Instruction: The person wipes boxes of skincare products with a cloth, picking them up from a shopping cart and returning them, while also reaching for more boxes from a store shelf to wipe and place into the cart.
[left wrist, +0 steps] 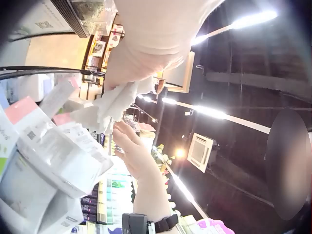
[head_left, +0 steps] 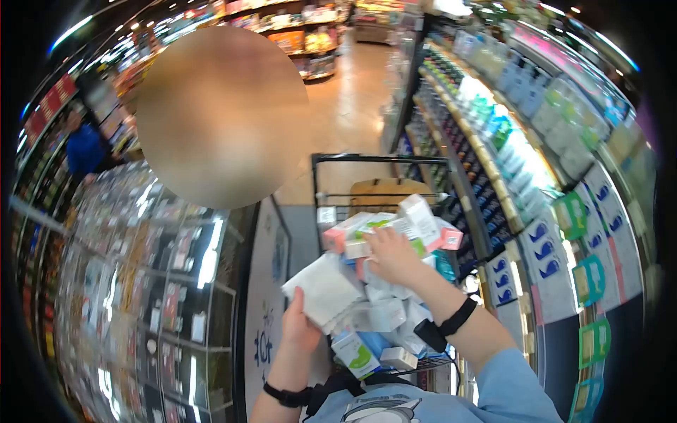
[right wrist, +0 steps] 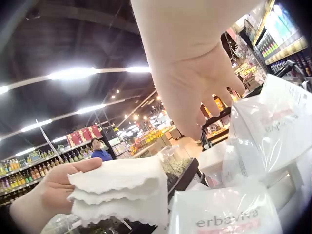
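Note:
A folded white cloth with wavy edges (head_left: pixel 324 290) (right wrist: pixel 122 187) is pinched by the left hand (head_left: pixel 301 330) (right wrist: pixel 58 189), thumb on top. The right hand (head_left: pixel 396 258) (right wrist: pixel 200 83) reaches over a heap of boxes, fingers spread and slightly bent, over a white and green box (head_left: pixel 374 224); whether they touch it is unclear. The heap fills a black wire cart (head_left: pixel 381 158). It holds a white carton (head_left: pixel 419 217), a clear-wrapped box (head_left: pixel 381 315) and a white box lettered "erbaviva" (right wrist: pixel 222 214). In the left wrist view the cloth (left wrist: pixel 117 105) hangs beneath the left hand (left wrist: pixel 146 53).
A clear-fronted display case (head_left: pixel 155 275) stands left of the cart. Shelves of bottles and hanging packs (head_left: pixel 493 134) line the right side. A brown carton (head_left: pixel 395 190) lies at the cart's far end. A person in blue (head_left: pixel 86 146) is at the far left.

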